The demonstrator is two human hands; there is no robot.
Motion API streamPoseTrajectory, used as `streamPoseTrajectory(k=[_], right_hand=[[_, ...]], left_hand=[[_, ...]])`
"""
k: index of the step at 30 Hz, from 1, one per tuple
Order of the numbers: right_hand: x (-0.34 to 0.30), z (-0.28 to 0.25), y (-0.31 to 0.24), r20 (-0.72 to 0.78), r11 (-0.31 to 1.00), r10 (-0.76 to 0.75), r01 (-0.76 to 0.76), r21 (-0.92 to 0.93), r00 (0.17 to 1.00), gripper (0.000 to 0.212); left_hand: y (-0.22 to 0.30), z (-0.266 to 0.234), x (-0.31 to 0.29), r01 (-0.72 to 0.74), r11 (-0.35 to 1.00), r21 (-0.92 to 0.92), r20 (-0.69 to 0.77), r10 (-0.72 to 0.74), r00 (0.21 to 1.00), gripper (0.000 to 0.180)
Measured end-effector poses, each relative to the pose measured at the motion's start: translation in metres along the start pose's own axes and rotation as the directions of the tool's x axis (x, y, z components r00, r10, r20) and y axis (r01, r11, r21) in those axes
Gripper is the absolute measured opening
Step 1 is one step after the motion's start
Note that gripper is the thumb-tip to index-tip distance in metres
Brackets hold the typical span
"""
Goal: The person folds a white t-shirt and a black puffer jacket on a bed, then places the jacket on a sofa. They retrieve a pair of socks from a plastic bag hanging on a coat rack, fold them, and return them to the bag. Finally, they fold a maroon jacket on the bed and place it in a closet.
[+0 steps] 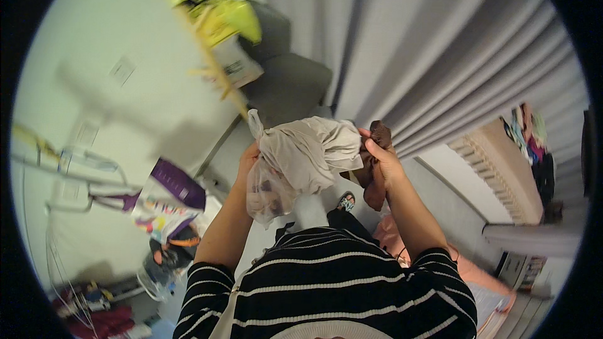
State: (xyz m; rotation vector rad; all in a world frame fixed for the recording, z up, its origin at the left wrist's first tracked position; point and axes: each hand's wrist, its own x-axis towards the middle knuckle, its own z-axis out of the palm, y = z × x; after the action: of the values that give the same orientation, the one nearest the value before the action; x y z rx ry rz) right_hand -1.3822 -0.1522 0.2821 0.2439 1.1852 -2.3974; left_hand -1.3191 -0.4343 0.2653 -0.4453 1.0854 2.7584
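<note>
In front of my chest I hold up a bundle. A light beige cloth (308, 147) lies across its middle, loosely folded. On its left side hangs a clear plastic bag (267, 198), with a whitish twisted end sticking up. My left hand (250, 158) is closed at the bag's edge, its fingers mostly hidden behind the plastic. My right hand (384, 158) grips a dark brown cloth (375, 191) at the bundle's right end, thumb on top. The brown cloth touches the beige one; whether they are joined I cannot tell.
A grey chair (286, 78) stands ahead beside a wooden stand (210, 56) hung with yellow bags. Grey curtains (433, 44) run along the right. A bed (496, 169) has clothes (534, 138) on it. At left hangs a purple-and-white shopping bag (173, 194). Pink fabric (468, 270) lies at lower right.
</note>
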Motion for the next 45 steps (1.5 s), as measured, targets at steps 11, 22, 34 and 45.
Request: streamPoseTrajectory(k=[11, 22, 34, 45], right_hand=[[-0.071, -0.314, -0.191, -0.311, 0.503, -0.270, -0.142, -0.852, 0.911, 0.018], [-0.192, -0.415, -0.329, -0.551, 0.476, -0.313, -0.374, -0.796, 0.774, 0.098], [-0.149, -0.510, -0.383, -0.479, 0.878, -0.450, 0.276, -0.391, 0.754, 0.078], [-0.212, -0.719, -0.486, -0.675, 0.909, -0.410, 0.337, -0.246, 0.614, 0.029]], left_hand=[[-0.199, 0.331, 0.188, 0.525, 0.822, 0.219, 0.319, -0.569, 0.758, 0.042], [-0.397, 0.521, 0.270, 0.761, 0.432, 0.484, 0.513, -0.845, 0.153, 0.035], [-0.548, 0.661, 0.329, 0.704, -0.088, 0.704, 0.253, -0.896, -0.365, 0.034], [-0.724, 0.802, 0.383, 0.569, 0.261, 0.780, 0.253, -0.963, 0.094, 0.043]])
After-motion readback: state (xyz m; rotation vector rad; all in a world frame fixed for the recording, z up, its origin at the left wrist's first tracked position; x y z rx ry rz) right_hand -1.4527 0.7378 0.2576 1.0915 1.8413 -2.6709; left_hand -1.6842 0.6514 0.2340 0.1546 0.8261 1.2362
